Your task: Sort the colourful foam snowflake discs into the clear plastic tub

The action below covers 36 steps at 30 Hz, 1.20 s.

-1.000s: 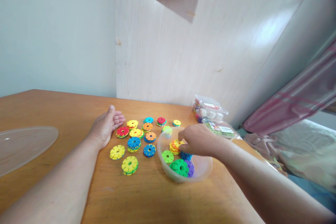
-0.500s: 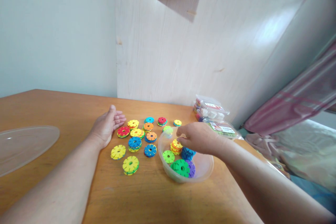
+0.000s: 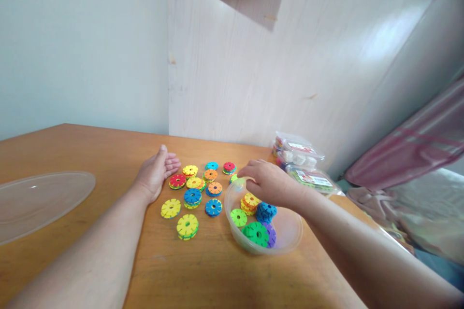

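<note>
My left hand [image 3: 157,172] rests on its edge on the table, fingers stretched out and open. Beside it lie small stacks of slotted plastic discs, among them a red disc [image 3: 177,181], a yellow disc [image 3: 170,208] and a blue disc [image 3: 192,196]. My right hand [image 3: 270,181] hovers over the far rim of a clear plastic bowl [image 3: 290,239], thumb and fingers apart. Its fingertips are close to a lime-green disc [image 3: 234,178] behind the bowl. Inside the bowl are stacked orange-yellow discs [image 3: 250,201], blue discs [image 3: 267,212], a green disc [image 3: 256,234] and a purple disc [image 3: 271,235].
A clear oval lid [image 3: 47,203] lies at the left of the wooden table [image 3: 203,275]. Clear plastic boxes [image 3: 300,154] are stacked at the back right near the wall. Past the right table edge are a pink curtain [image 3: 406,140] and cloth bundles.
The view has shifted slightly, so everything sits further right. My right hand has moved a little up and away over the bowl's far rim, now covering the far yellow stack. My left hand stays put.
</note>
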Tool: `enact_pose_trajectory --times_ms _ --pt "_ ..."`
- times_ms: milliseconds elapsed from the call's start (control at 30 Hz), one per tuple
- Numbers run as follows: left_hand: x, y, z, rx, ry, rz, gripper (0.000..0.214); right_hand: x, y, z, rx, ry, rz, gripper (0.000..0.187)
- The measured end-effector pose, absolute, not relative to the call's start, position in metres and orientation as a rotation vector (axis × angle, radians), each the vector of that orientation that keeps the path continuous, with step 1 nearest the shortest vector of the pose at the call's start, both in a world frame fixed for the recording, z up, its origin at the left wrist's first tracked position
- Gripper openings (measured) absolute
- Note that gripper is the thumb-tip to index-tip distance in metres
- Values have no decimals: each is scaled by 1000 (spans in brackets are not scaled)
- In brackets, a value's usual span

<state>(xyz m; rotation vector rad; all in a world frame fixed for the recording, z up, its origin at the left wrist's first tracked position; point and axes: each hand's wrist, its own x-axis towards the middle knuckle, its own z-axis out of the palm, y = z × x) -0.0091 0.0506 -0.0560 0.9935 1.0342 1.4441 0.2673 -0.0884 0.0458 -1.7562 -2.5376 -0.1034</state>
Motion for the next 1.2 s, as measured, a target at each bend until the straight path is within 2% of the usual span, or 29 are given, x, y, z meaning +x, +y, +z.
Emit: enact_pose_trajectory --times_ms 367,600,1000,1200 --pt "-10 52 -60 1002 1029 1451 55 255 -110 53 -1636 -2628 14 35" --pt "-9 49 -57 989 1044 1445 54 247 -65 57 -1677 -2594 123 31" --pt "-11 55 -63 1012 1048 1443 61 192 -31 48 -1929 -2935 -108 52" --pt "-9 52 -60 1000 1055 1449 62 190 -28 41 -1961 -2898 -100 50"
